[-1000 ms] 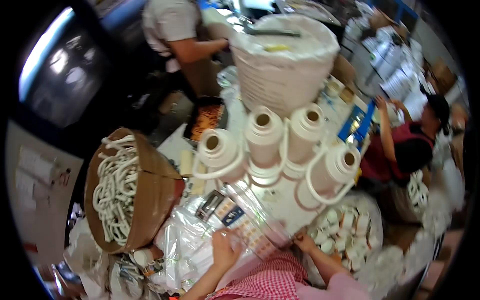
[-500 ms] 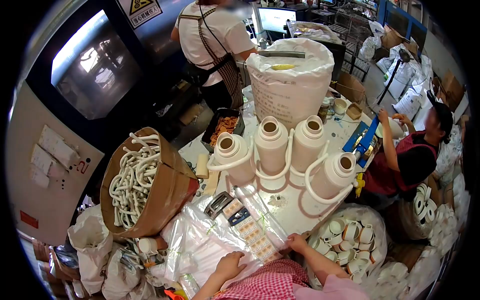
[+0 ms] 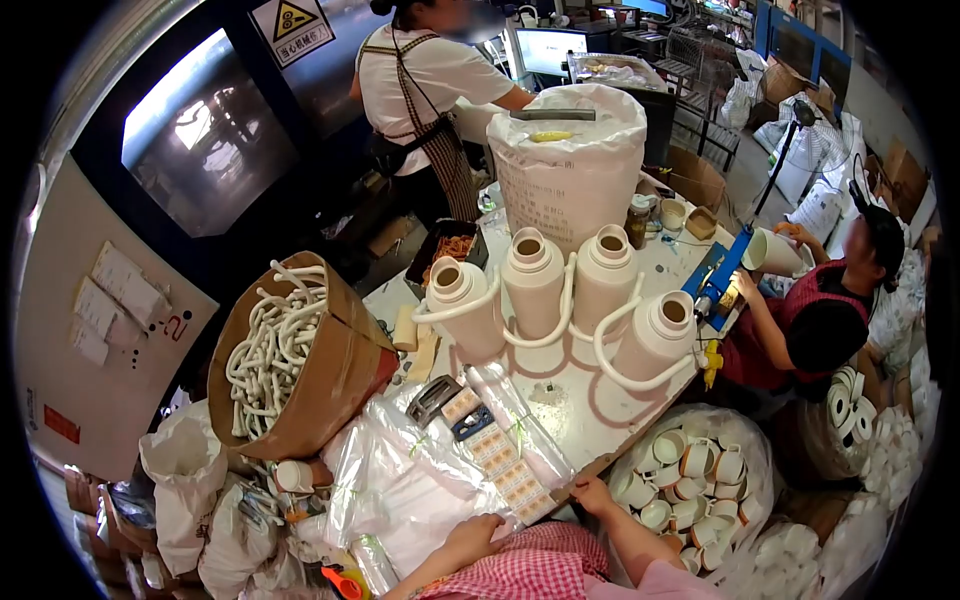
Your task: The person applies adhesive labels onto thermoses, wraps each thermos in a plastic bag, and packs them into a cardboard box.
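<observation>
My left hand [image 3: 472,541] rests on clear plastic bags [image 3: 405,480] at the near edge of the table, holding nothing, with its fingers loosely stretched. At the table's corner lies my right hand [image 3: 593,495], fingers apart and also without an object, near a sheet of orange-and-white stickers [image 3: 512,475]. A black tape dispenser [image 3: 435,400] sits at the far end of the stickers. Beyond it stand several cream flask bodies with curved handles, among them one flask [image 3: 655,340] at the right and another flask [image 3: 463,310] at the left.
A cardboard drum [image 3: 335,365] of curved white handles stands at left. A plastic-lined bin [image 3: 620,450] of cups is at right. A large white sack [image 3: 565,180] stands at the back. One co-worker [image 3: 815,310] holds a white container beside a blue press; another person [image 3: 430,100] stands behind.
The view has shifted slightly. The co-worker at right has raised and tilted a white container into clearer view. The person behind stretches an arm further right. My hands stay almost where they were.
</observation>
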Action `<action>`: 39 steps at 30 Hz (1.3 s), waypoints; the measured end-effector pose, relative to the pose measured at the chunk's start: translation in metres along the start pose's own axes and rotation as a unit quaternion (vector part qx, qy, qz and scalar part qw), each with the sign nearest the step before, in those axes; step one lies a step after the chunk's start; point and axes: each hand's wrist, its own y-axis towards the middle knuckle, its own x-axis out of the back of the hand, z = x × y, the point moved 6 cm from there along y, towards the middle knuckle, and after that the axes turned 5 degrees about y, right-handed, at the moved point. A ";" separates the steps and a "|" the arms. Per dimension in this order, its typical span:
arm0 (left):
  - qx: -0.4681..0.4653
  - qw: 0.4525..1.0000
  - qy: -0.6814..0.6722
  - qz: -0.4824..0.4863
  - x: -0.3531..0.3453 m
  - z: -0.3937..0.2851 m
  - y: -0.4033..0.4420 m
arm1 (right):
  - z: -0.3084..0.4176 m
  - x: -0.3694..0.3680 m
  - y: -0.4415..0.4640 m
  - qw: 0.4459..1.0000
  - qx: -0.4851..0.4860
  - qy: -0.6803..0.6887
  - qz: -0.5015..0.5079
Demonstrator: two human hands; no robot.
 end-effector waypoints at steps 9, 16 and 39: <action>0.001 1.000 0.002 0.014 -0.016 0.019 -0.027 | -0.054 0.005 -0.053 0.996 -0.005 -0.070 -0.049; 0.026 0.999 -0.002 -0.018 -0.017 0.048 -0.057 | -0.108 -0.018 -0.054 0.996 -0.053 -0.029 -0.058; 0.067 0.997 -0.039 -0.013 -0.048 0.123 -0.125 | -0.059 -0.084 -0.080 0.983 -0.034 -0.181 0.014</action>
